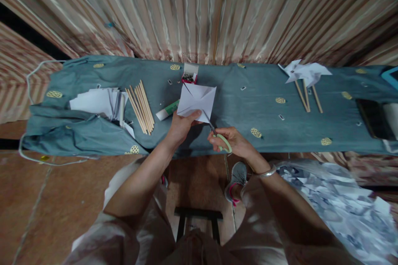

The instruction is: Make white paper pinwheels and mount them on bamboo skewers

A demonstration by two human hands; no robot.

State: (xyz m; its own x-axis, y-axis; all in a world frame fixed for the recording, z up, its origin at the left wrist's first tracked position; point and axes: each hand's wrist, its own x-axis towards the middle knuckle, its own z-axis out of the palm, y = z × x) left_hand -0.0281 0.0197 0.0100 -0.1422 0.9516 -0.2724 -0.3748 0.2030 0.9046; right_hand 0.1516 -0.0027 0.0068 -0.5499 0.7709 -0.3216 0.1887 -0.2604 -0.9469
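My left hand (pixel 183 123) grips the lower edge of a white square of paper (pixel 199 96), thumb on top. The square carries crossing creases, and slits run in from its corners. In my right hand (pixel 230 138) is a pair of scissors (pixel 224 142) with light green handles, its blades at the paper's lower right corner. A green and white glue tube (pixel 168 110) lies just left of the paper. Behind the paper stands a small open box (pixel 190 73) of dark pins or tacks.
Wooden sticks (pixel 140 107) and a stack of white paper (pixel 95 103) lie on the left of the cloth-covered table (pixel 230 87). Paper pinwheels (pixel 306 73) on sticks and a dark phone-like object (pixel 373 118) lie right. A bag of paper scraps (pixel 338 203) sits by my right leg.
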